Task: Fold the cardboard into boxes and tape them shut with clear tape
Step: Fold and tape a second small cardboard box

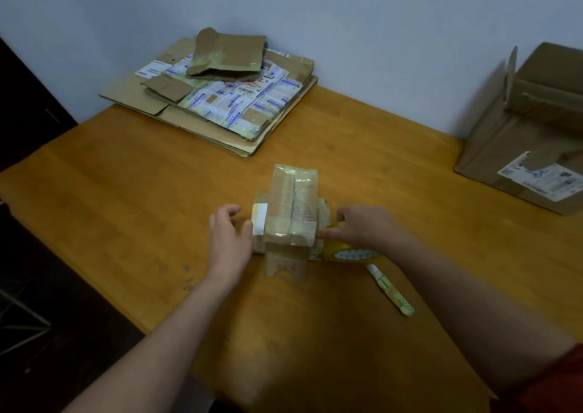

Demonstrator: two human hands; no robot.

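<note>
Since the box (pixel 290 211) is likely proving light and crushable, we are bracing its sides, left grip (pixel 228 239) apart, right grip (pixel 356 226) unreadable.

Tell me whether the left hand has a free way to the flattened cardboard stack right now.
Probably yes: the left hand holds nothing, and only bare table lies between it and the flattened cardboard stack. It looks a long reach.

Table (pixel 126 176): orange-brown wood with plank grain, grey smudges near its left edge.
Wall (pixel 347 18): plain, pale bluish white, directly behind the table's far edge.
Floor (pixel 38 255): dark, left of the table.
Dark panel (pixel 25 97): beyond the table's far-left corner.
Light: soft and even on the table.
</note>
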